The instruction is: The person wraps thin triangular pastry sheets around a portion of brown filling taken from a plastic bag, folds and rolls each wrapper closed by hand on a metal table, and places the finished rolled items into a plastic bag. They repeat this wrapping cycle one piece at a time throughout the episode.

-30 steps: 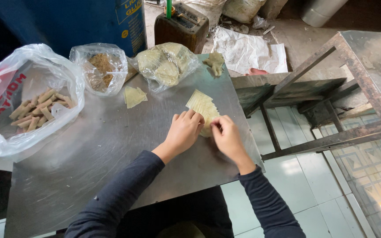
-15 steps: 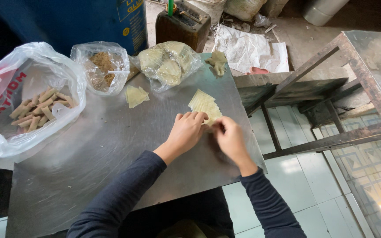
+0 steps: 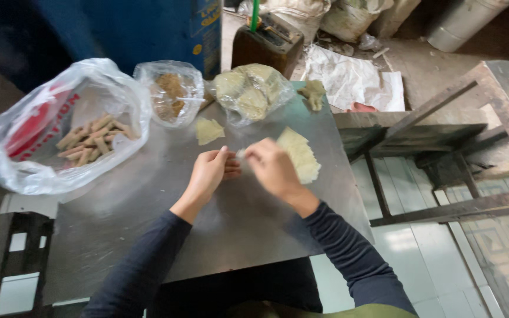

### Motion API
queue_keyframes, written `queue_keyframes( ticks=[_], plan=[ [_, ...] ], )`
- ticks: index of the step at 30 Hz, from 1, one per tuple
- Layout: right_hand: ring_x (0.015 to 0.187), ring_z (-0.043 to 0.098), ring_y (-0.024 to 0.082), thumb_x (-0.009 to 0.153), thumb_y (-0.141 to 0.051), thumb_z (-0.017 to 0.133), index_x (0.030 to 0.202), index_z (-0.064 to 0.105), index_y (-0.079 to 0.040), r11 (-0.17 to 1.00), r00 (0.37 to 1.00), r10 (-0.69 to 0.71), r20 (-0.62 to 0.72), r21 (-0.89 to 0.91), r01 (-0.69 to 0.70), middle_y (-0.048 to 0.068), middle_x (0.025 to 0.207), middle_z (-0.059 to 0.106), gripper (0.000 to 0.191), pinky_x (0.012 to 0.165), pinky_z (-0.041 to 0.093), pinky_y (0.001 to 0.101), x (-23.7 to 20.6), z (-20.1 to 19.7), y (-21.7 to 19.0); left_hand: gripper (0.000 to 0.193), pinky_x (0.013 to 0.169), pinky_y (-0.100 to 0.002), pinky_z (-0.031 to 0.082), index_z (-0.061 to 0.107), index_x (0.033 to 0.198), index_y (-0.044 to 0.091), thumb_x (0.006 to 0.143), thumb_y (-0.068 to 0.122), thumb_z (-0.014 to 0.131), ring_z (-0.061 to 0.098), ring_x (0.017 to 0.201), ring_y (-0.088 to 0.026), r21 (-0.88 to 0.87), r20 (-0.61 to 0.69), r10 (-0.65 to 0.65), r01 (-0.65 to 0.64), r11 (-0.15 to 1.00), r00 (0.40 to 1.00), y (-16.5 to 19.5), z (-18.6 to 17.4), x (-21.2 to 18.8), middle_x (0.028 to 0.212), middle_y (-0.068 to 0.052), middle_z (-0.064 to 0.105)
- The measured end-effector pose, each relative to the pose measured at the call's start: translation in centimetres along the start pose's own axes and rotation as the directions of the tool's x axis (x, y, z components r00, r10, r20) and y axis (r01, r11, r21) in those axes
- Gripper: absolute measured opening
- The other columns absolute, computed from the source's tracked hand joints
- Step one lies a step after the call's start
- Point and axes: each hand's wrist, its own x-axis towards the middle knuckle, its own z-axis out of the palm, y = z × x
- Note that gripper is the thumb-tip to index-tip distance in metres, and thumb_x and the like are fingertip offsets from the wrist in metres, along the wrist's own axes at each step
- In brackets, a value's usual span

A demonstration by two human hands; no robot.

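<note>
Pale wrapper sheet (image 3: pixel 241 154), thin and soft, sits pinched between the two hands, just above the shiny metal table (image 3: pixel 148 212). Only a small white bit of it shows between the fingertips. The left hand (image 3: pixel 210 172) curls its fingers in and nips one side. The right hand (image 3: pixel 272 168) closes its fingers on the other side, so both hands hold the same little piece.

Just past the right hand lies a stack of flat wrappers (image 3: pixel 298 154), light yellow with straight edges. A bit beyond the left hand lies one loose wrapper (image 3: pixel 208 130), crinkled at the corner. Farther out from the hands sit three see-through plastic bags. One bag of wrappers (image 3: pixel 250 93) looks lumpy and pale green. One bag of brown filling (image 3: pixel 172 97) looks crumbly. The big bag of rolls (image 3: pixel 60 126) holds many small tan sticks, and its plastic is wrinkly with red on it.
</note>
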Motion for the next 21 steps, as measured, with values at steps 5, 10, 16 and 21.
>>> queue_keyframes(
  ticks=[5,10,16,21],
  plan=[
    [0.076,0.068,0.018,0.098,-0.01,0.069,0.1,0.068,-0.007,0.989,0.999,0.026,-0.023,0.149,-0.023,0.007,0.089,0.071,0.004,0.068,0.054,0.0319,4.9,4.7,-1.4,0.03,0.068,-0.03,0.06,0.074,0.107,-0.009,0.095,0.019,0.069,0.072,0.077,-0.014,0.345,-0.062,0.111,-0.083,0.935,0.992,0.6,-4.7,-2.4,0.09,-0.012,0.077],
    [0.062,0.062,0.008,0.087,-0.018,0.08,0.116,0.059,-0.005,0.831,0.927,0.372,0.037,0.431,-0.351,0.0,0.078,0.067,0.038,0.054,0.049,0.0246,13.5,10.3,0.8,0.033,0.064,-0.028,0.06,0.07,0.111,-0.006,0.085,0.013,0.076,0.074,0.072,-0.013,0.5,-0.014,0.195,-0.162,0.851,0.981,2.0,-4.9,-3.7,0.086,-0.011,0.078],
    [0.064,0.059,0.007,0.091,-0.013,0.078,0.102,0.073,-0.003,0.368,0.83,0.515,0.212,0.82,-0.438,-0.001,0.08,0.066,0.015,0.055,0.045,0.0228,17.3,15.2,1.7,0.029,0.067,-0.031,0.06,0.072,0.108,-0.004,0.085,0.013,0.072,0.076,0.071,-0.017,0.611,-0.01,0.238,-0.183,0.77,0.971,3.8,-4.7,-5.2,0.085,-0.014,0.079],
    [0.064,0.06,0.008,0.1,-0.017,0.066,0.101,0.074,-0.003,0.819,0.908,0.339,-0.247,0.553,-0.155,0.003,0.077,0.069,0.017,0.058,0.049,0.0264,17.8,16.1,0.7,0.025,0.069,-0.034,0.059,0.073,0.104,-0.003,0.085,0.013,0.07,0.078,0.075,-0.023,0.683,-0.019,0.291,-0.2,0.702,0.957,4.9,-4.7,-5.9,0.085,-0.017,0.078]
  ],
)
